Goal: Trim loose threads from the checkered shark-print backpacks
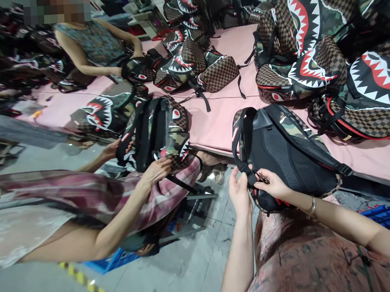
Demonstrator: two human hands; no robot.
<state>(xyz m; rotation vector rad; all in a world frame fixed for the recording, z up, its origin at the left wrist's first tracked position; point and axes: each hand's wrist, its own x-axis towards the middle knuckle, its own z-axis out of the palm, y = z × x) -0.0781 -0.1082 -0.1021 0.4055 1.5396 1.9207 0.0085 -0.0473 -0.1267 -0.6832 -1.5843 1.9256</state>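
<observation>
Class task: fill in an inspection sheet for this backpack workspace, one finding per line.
Surface: pink cloth-covered table.
Job's things: black mesh-backed camouflage backpack on the wearer's lap, against the table edge.
Clutter: shark-mouth checkered backpacks piled on the table.
Hands: left hand and right hand pinch a black strap at its lower end.
Cables: nothing seen.
Surroundings: co-worker's hands on another backpack; grey concrete floor.

No readable text, labels, brands or numbers anywhere in view. The backpacks carry only a shark-mouth graphic over checker and camo print, no lettering. The yellow-black hazard stripe on the floor is a marking only, no characters.
</observation>
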